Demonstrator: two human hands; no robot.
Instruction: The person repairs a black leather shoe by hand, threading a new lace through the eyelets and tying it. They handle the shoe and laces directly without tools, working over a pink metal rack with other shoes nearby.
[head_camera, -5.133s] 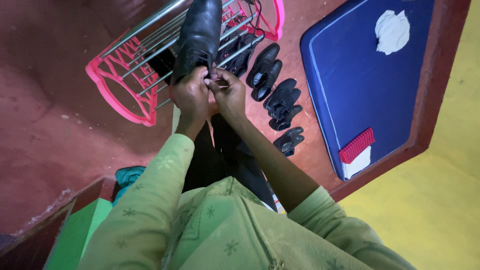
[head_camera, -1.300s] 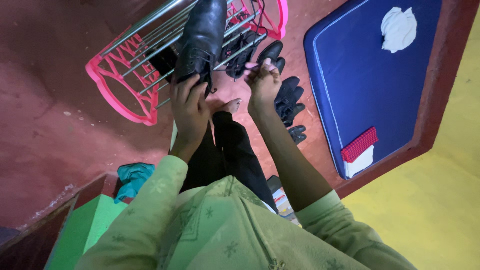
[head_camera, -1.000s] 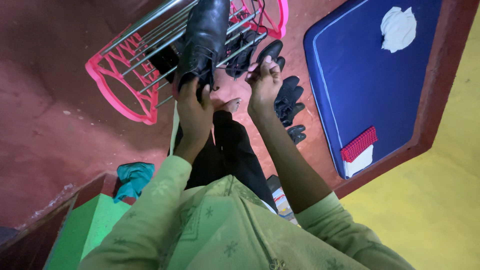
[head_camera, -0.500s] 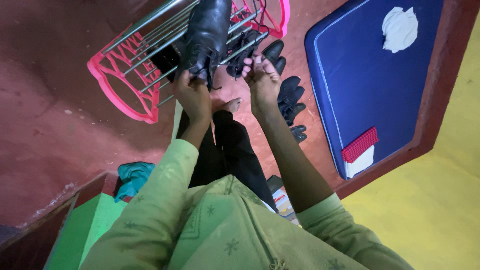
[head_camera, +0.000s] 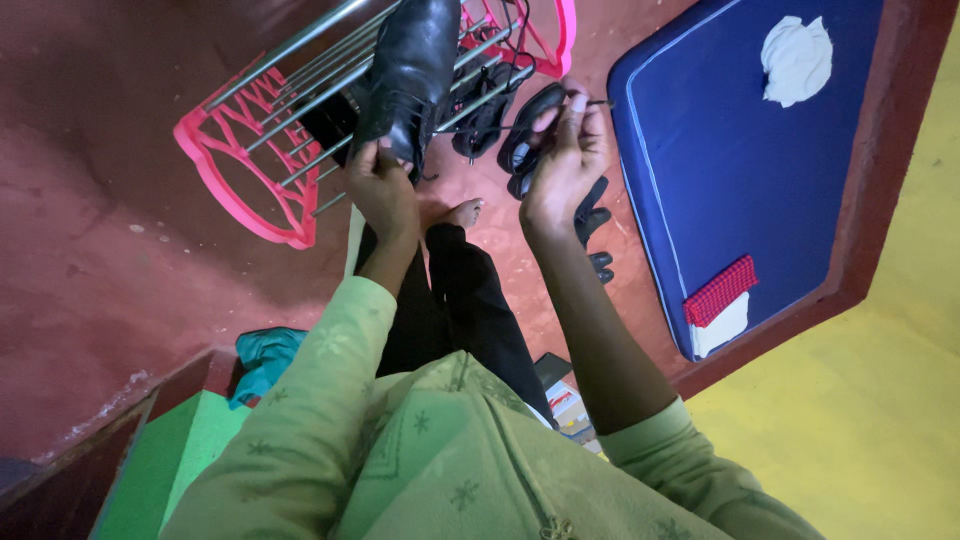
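Fingers of the left hand (head_camera: 385, 190) grip the heel end of a black leather lace-up shoe (head_camera: 410, 70), which rises toward 12 o'clock over the pink shoe rack (head_camera: 235, 160). At 3 o'clock from it, the right hand (head_camera: 562, 160) pinches a thin dark shoelace (head_camera: 596, 102) between fingertips, above black shoes (head_camera: 525, 140) on the red floor (head_camera: 110, 270).

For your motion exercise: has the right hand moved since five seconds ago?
Yes. The right hand left the black shoe, moving right over the floor shoes, its fingers pinching a lace.
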